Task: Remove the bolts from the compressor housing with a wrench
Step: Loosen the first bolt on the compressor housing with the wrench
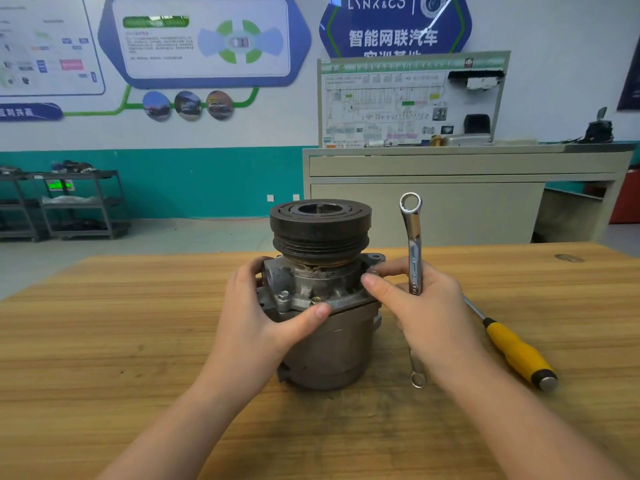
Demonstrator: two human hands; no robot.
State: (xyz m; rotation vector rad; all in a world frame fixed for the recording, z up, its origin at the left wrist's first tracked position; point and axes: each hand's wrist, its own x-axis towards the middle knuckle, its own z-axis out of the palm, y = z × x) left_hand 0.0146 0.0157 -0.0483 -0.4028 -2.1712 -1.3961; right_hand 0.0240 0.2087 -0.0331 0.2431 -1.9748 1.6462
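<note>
2 bolts seen: a silver hex bolt [283,295] and a brass-coloured bolt [315,300] both sit in the near flange; i count no empty holes from here, so i judge the removal barely begun.
compressor housing [325,344]: stands upright on the desk [104,341], near the middle, dark pulley [320,223] on top.
left hand [263,317]: wrapped around the near-left side of the housing, thumb pressed on the flange just beside the brass-coloured bolt, fingers curled behind; i read it as steadying the part.
right hand [426,306]: fingers closed around the wrench [414,258] at mid-shank, thumb tip touching the flange on the right side.
wrench state: held roughly upright, upper ring end in the air above the hand, lower ring end poking out below the palm; neither end is on a bolt.
progress: by my reading, 0 bolts out; the wrench has yet to be seated on any head.
left to do: fit a ring end on each bolt, loosen, lift it out; bolts on the far side are hidden from me, so i cannot give a total.
in the way: the pulley overhangs the flange, which i expect limits the swing of the wrench; my left thumb sits close to the brass-coloured bolt.
nearby: a yellow-handled screwdriver [516,351] lies on the desk to the right, apart from the housing.
background: a grey cabinet [450,174] with a wiring board [408,102] stands behind the desk.
</note>
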